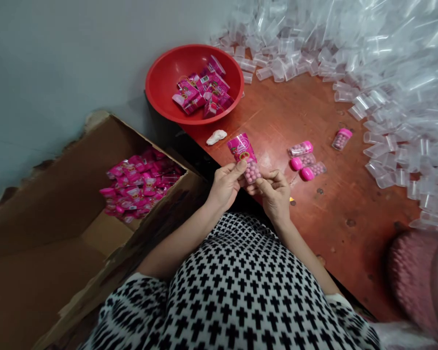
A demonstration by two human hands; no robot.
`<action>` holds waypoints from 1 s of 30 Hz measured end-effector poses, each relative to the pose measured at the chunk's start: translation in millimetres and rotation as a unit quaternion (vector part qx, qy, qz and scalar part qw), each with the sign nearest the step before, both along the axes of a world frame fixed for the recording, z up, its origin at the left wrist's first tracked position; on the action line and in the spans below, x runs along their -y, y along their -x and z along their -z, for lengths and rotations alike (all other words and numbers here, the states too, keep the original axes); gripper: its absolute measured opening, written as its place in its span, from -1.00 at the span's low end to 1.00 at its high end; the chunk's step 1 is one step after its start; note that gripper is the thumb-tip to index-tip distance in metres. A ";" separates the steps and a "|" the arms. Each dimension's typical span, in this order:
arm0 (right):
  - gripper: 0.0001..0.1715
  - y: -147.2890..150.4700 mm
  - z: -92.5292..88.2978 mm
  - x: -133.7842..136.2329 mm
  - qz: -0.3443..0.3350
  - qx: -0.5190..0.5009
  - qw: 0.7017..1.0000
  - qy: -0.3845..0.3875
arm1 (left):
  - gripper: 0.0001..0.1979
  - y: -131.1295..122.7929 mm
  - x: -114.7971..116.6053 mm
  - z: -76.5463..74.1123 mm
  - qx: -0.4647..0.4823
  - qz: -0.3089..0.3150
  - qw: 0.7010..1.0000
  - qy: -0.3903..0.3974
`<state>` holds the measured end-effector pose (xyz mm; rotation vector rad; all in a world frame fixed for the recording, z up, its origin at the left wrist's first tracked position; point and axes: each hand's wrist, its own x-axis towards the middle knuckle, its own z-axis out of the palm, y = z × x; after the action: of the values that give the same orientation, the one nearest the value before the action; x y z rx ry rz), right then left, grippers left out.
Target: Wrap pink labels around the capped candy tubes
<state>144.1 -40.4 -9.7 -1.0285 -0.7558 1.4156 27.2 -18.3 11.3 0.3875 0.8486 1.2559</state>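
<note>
At frame centre, left hand (226,184) and right hand (275,192), fingers pinching a candy-filled tube (251,171) half inside a pink label sleeve (241,148), above the tabletop (332,209).

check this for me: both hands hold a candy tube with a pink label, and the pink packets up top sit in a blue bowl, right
Not quite: the bowl is red, not blue, as the head view shows. The rest holds: the left hand and right hand together hold the candy tube, and pink packets lie in that bowl.

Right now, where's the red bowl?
The red bowl sits at the table's far left corner, holding pink packets, just beyond the cardboard box.
</note>
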 end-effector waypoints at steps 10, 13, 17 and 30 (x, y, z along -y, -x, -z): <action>-0.63 3.8 1.3 -12.4 -0.031 0.006 0.999 0.009 | -0.71 -5.4 15.4 7.8 -0.043 0.008 0.999 0.020; -0.60 11.9 0.4 -17.4 -0.082 -0.004 0.996 0.022 | -0.73 12.1 20.6 3.9 -0.056 -0.012 0.998 0.012; -0.62 11.1 -3.7 -18.6 -0.090 -0.004 0.996 0.008 | -0.61 59.5 27.0 -4.1 -0.059 -0.223 0.973 -0.003; -0.71 -20.0 1.1 -14.1 -0.053 0.111 0.992 0.023 | -0.71 19.8 -30.3 70.1 -0.706 0.012 0.649 -0.283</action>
<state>164.0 -26.3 -10.8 -1.2100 -0.9559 1.4293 7.4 12.1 -58.9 2.0649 1.6877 0.9897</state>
